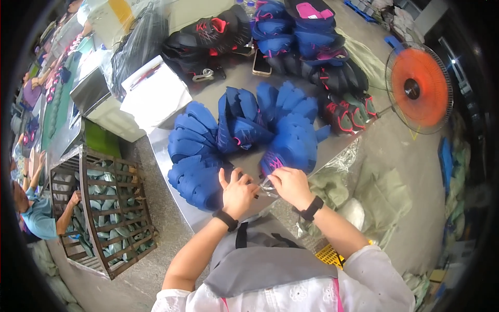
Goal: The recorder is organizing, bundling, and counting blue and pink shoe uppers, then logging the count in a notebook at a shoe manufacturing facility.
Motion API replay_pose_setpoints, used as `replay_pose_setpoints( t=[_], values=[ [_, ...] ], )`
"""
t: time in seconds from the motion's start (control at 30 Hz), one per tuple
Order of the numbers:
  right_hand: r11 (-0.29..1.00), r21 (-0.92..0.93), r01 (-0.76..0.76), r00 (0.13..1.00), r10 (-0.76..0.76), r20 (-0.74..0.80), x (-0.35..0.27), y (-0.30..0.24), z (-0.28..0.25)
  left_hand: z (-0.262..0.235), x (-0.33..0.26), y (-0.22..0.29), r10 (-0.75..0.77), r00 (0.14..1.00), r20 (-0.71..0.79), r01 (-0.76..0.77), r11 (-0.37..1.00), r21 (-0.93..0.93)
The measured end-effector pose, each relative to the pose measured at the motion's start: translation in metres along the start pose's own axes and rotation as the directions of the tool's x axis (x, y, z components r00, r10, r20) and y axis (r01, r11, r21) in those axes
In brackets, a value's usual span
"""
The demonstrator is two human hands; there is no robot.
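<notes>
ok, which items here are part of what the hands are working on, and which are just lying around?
In hand:
left hand and right hand, pinching a small clear plastic piece
blue shoe uppers, stacked right in front

Lying about:
black shoe uppers
phone
orange fan
wooden crate

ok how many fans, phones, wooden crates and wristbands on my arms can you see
fan: 1
phone: 1
wooden crate: 1
wristbands, one by the left hand and one by the right hand: 2
total: 5
</notes>
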State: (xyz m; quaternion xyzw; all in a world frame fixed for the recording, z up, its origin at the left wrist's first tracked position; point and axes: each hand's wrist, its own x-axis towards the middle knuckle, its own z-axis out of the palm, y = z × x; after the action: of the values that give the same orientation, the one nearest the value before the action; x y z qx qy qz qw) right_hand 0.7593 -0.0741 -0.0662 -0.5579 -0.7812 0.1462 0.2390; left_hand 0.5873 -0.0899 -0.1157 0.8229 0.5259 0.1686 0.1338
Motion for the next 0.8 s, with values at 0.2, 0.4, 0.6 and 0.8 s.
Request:
replay_pose_setpoints(
  t=[0.2,0.4,0.6,0.8],
  values=[
    [0.882,-0.269,0.387,0.879,-0.265,0.395,0.011,0.020,0.026,0.001,0.000,0.000,-0.014,1.000,-0.009,0.014,1.000,0.002],
    [0.939,-0.054,0.340,0.888,-0.302,0.347,0.000,0.020,0.011,0.002,0.001,-0.001,-0.026,1.000,0.000,0.026,1.000,-0.004],
    [0.951,0.096,0.295,0.890,-0.309,0.334,-0.008,0.028,-0.021,0.004,0.003,-0.004,0.023,0.999,0.032,-0.026,0.995,0.100],
    [0.965,0.255,0.060,0.927,-0.149,0.343,-0.008,0.032,-0.009,0.001,0.011,-0.001,0.089,0.996,-0.028,-0.092,0.992,-0.092]
  ],
)
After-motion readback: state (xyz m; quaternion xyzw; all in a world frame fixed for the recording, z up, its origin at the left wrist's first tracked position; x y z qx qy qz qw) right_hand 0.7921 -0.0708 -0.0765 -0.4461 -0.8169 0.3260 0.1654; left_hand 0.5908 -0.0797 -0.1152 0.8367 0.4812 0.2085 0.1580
